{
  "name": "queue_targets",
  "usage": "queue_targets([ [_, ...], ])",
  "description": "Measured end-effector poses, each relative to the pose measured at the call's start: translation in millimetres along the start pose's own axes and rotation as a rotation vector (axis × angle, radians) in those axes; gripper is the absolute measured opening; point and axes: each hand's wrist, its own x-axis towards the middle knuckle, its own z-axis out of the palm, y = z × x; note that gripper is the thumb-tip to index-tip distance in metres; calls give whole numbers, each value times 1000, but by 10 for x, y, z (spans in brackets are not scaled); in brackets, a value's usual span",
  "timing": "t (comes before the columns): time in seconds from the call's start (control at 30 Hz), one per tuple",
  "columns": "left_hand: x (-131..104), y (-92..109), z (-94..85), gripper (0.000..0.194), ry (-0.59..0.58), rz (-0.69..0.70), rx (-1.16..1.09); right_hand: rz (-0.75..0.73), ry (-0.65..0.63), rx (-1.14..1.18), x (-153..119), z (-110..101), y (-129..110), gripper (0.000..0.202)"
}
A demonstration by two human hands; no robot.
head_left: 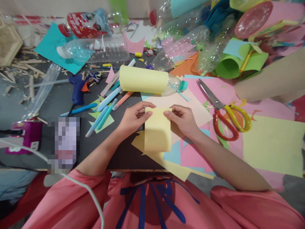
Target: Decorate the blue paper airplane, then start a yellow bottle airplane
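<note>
Between my two hands is a yellow piece of paper (pixel 157 133), held by its top corners above the table's front edge. My left hand (pixel 134 119) pinches the top left corner between thumb and fingers. At the top right corner, my right hand (pixel 182 117) grips the paper the same way. Just beyond lies a clear plastic bottle (pixel 175 83) on its side, its body wrapped in a yellow paper sleeve (pixel 144 79). Beneath my hands, coloured paper sheets (pixel 195 111) overlap on the dark tabletop (pixel 126 152).
Large scissors (pixel 219 108) with red and yellow handles lie right. Left are several markers (pixel 102 117), a blue glue gun (pixel 77 90) and a purple box (pixel 26 136). Plastic bottles (pixel 95 49) and scraps crowd the back. Another person's arm (pixel 271 76) reaches in from the right.
</note>
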Motion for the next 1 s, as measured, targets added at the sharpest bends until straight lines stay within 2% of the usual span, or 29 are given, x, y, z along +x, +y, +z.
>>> queue_targets([
  [0.43,4,28,6,17,14,14,5,7,-9,20,-2,-3,16,55],
  [0.73,-6,6,-7,27,-5,37,42,-2,-13,22,-4,-2,2,54],
  [1.0,-8,40,-3,22,8,38,66,13,-15,24,-6,-18,27,53],
])
